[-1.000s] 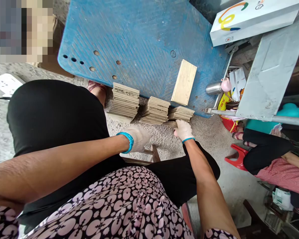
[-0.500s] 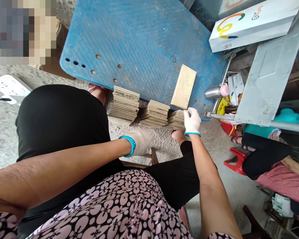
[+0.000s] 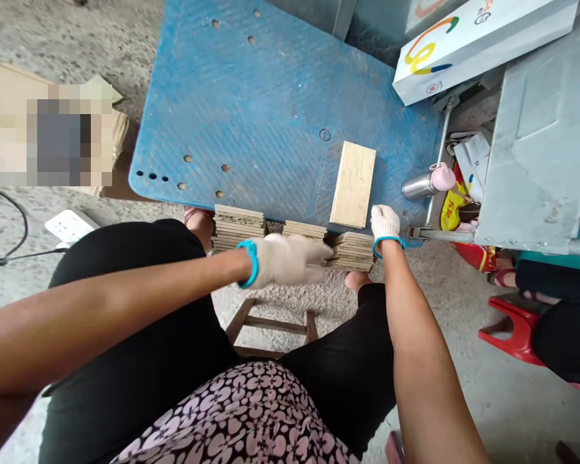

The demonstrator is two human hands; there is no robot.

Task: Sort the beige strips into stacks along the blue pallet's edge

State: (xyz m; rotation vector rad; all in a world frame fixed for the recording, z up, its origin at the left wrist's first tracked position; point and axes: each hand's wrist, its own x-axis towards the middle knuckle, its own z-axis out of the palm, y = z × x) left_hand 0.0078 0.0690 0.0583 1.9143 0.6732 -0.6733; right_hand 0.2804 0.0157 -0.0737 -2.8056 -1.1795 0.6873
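Note:
Both my hands wear white knit gloves with blue cuffs. My left hand is open, its fingers stretched toward the right-hand stack of thin wooden boards, the fingertips at or over its left end. My right hand is closed just right of that stack, above the blue table's edge; whatever its fingers hold, if anything, cannot be made out. Partly behind my left hand is a middle stack of boards, and another stack lies farther left. A pale stack of flat boards lies on the blue table beyond my right hand.
The blue plastic table spans the front. On its right stand a steel bottle with a pink cap and a white paper bag. A metal panel, a red stool with a seated person, and a power strip are nearby.
My left hand has moved right and forward to the right-hand stack, its fingers stretching out. My right hand has shifted slightly right, off the stack's end. The camera view has also shifted.

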